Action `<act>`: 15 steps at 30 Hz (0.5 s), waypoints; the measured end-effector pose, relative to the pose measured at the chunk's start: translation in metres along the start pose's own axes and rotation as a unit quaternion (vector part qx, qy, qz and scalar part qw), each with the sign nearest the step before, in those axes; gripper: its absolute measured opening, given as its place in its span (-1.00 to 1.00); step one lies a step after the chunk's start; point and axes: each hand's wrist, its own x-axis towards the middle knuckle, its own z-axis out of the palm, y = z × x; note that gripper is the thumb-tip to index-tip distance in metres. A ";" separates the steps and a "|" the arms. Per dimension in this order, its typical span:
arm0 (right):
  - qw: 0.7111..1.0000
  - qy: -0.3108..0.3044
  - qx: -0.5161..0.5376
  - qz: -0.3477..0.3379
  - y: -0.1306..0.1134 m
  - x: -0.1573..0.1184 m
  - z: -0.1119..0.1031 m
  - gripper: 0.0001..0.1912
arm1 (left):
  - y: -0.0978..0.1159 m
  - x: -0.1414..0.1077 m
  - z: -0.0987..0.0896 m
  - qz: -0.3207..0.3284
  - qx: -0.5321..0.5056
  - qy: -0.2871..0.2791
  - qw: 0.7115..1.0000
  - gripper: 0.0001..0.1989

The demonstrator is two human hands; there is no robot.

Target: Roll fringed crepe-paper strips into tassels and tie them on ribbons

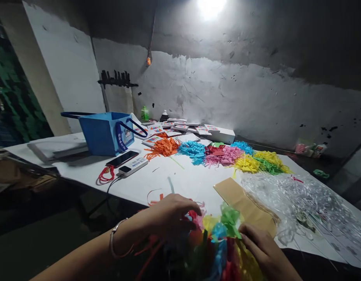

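Note:
At the near table edge hangs a garland of tissue-paper tassels (pixel 218 231) in red, pink, yellow, blue and green, its lower strips blurred. My left hand (pixel 174 212), with a silver bangle on its wrist, curls its fingers around the red and pink end. Its fingertips are partly hidden. On the other side, my right hand (pixel 258 244) pinches the garland beside the green tassel (pixel 230 219). Orange paper strips (pixel 155 200) show just beyond my left hand.
Bunches of orange (pixel 165 147), blue (pixel 192 151), pink (pixel 231 155) and yellow tassels (pixel 247 163) line the table's middle. A blue basket (pixel 101 134), phone (pixel 122 158) and white power bank (pixel 133 166) sit left. Brown cardboard (pixel 241 199) and clear plastic film (pixel 303 199) lie right; printed packets (pixel 180 127) behind.

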 end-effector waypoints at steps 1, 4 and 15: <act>1.000 0.006 0.007 0.007 0.002 0.001 0.002 -0.54 | 0.000 -0.001 0.001 0.001 -0.016 -0.014 1.000 -0.75; 0.998 0.010 0.045 0.031 0.007 0.001 0.006 -0.52 | -0.003 -0.003 0.005 0.005 -0.061 -0.034 0.998 -0.88; 0.997 -0.047 0.051 0.033 -0.006 -0.010 0.009 -0.50 | -0.009 -0.003 0.010 -0.030 -0.052 -0.013 0.998 -0.90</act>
